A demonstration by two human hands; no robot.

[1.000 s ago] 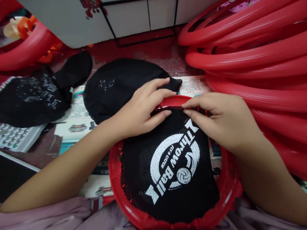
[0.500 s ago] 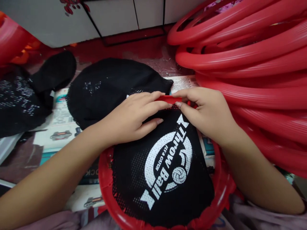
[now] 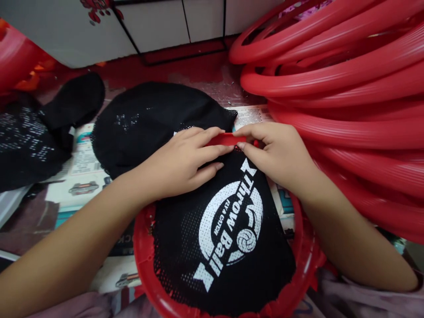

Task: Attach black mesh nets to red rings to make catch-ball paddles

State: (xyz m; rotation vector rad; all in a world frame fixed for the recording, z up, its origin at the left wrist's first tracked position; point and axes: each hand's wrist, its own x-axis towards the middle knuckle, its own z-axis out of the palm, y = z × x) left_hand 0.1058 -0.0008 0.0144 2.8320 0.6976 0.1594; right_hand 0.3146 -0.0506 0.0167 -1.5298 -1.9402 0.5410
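Note:
A red plastic ring (image 3: pixel 144 247) stands close against my body, with black mesh fabric (image 3: pixel 185 229) stretched across it. White "Throw Ball" lettering is printed on the mesh, running at a slant. At the ring's far side, my left hand (image 3: pixel 185 159) lies over the rim with its fingers bent onto it, the thumb resting near the mesh. Just to the right, my right hand (image 3: pixel 276 154) pinches the rim and the mesh edge between thumb and index finger. Between the two hands a short stretch of red rim shows. My palms hide the rest of the far rim.
A large stack of red hoops (image 3: pixel 331 84) rises at the right. Beyond my left hand lies a round black mesh piece (image 3: pixel 155 110), with more black mesh (image 3: pixel 26 137) at far left. Printed sheets (image 3: pixel 82 187) cover the surface. A white panel (image 3: pixel 159 26) stands at the back.
My right hand has shifted slightly left along the rim, nearer my left hand. The mesh top edge moved a little with it. Otherwise the scene is nearly the same.

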